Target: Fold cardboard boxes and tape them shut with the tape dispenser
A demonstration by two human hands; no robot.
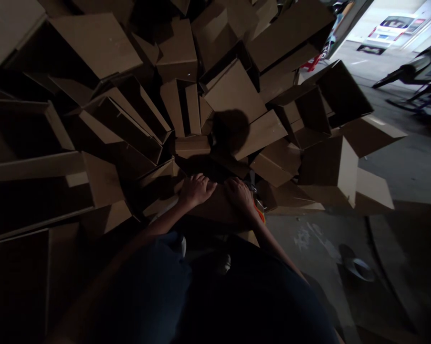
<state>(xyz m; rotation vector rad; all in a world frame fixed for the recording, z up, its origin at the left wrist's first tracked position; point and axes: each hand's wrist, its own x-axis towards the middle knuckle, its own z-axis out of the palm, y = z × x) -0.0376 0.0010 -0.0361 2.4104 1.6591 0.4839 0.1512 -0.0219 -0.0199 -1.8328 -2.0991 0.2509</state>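
Though lying open on cardboard box (215, 208), no firm grip from left hand (196, 189) or right hand (239, 195); likely risk: box slipping, loose carton pile (233, 91) toppling under uneven pressure.

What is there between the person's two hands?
In the head view, a cardboard box lies there, under the left hand and the right hand.

Cardboard boxes (233, 95): uniform tan, unpatterned, dark brown where shadowed. Person's clothing (147, 291): dark navy. Small strip (259, 213): orange. Concrete floor (308, 236): grey, with patchy white marks.
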